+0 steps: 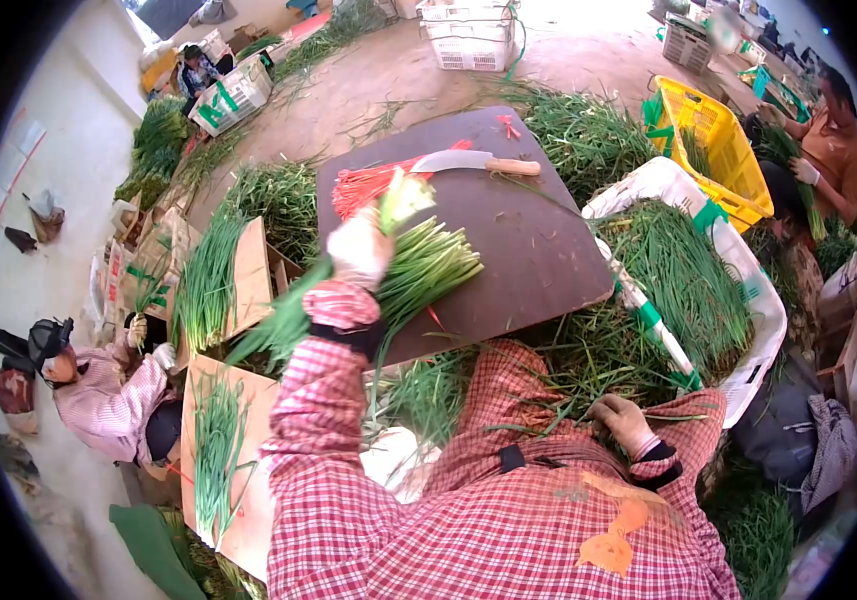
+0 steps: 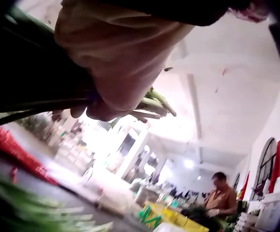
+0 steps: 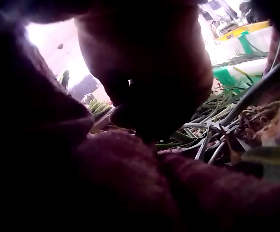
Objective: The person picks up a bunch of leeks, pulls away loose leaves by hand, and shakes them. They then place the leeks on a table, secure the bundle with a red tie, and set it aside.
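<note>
The gloved left hand (image 1: 360, 250) grips a bunch of green stalks (image 1: 405, 200) above the dark board (image 1: 519, 240), pale cut ends pointing up and away. In the left wrist view the hand (image 2: 120, 58) is curled round the stalks (image 2: 154, 104). Beneath it on the board lies another green bunch (image 1: 434, 262). Beyond are red ties (image 1: 369, 186) and a curved knife (image 1: 459, 161) with a wooden handle. Low over the lap, the right hand (image 1: 623, 424) rests near loose leaves; the right wrist view is dark, and whether its fingers hold anything is hidden.
A white crate (image 1: 761, 300) of greens stands right of the board, with a yellow crate (image 1: 724, 150) behind it. Cardboard (image 1: 252, 280) with greens lies at the left. Other people sit at both sides, and loose greens (image 1: 589, 135) are heaped behind the board.
</note>
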The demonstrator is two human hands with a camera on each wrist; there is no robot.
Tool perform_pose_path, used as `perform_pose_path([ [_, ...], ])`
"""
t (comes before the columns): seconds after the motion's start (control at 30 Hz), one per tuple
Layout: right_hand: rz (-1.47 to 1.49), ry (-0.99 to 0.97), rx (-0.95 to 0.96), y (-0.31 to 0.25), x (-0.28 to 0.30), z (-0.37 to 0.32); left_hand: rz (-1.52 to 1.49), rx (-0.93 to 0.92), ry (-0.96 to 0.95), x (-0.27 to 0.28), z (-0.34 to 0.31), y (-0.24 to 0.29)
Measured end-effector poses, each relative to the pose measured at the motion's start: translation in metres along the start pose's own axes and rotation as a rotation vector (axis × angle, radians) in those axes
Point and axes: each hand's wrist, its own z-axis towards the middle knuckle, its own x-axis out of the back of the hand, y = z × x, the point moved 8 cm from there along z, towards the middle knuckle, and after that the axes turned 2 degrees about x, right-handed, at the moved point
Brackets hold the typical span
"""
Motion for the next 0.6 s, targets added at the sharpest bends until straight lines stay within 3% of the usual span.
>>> perform_pose_path([
  [0.03, -0.005, 0.015, 0.002, 0.005, 0.0, 0.004, 0.009, -0.019, -0.034, -0.036, -0.012, -0.006],
  [0.1, -0.036, 0.029, -0.039, 0.004, 0.0, 0.006, 0.175, 0.138, -0.408, -0.104, -0.03, -0.021],
  [0.17, -0.01, 0.067, -0.034, 0.007, 0.002, 0.006, 0.147, 0.19, -0.572, -0.101, -0.038, -0.007],
  [0.3, 0.155, 0.061, -0.139, 0.022, 0.004, 0.008, -0.37, 0.054, -0.47, -0.067, -0.04, 0.007],
  [0.37, 0.108, 0.052, -0.143, 0.022, 0.005, 0.017, -0.287, 0.059, -0.428, -0.079, -0.057, 0.0],
  [0.43, 0.031, 0.021, -0.142, 0.023, 0.004, 0.028, -0.043, -0.085, -0.343, -0.089, -0.073, 0.009],
  [0.53, -0.296, 0.019, 0.14, 0.047, 0.023, 0.061, -0.074, -0.09, -0.377, -0.092, -0.078, 0.008],
  [0.6, -0.333, 0.031, 0.164, 0.042, 0.028, 0.067, -0.085, -0.066, -0.418, -0.089, -0.072, 0.007],
])
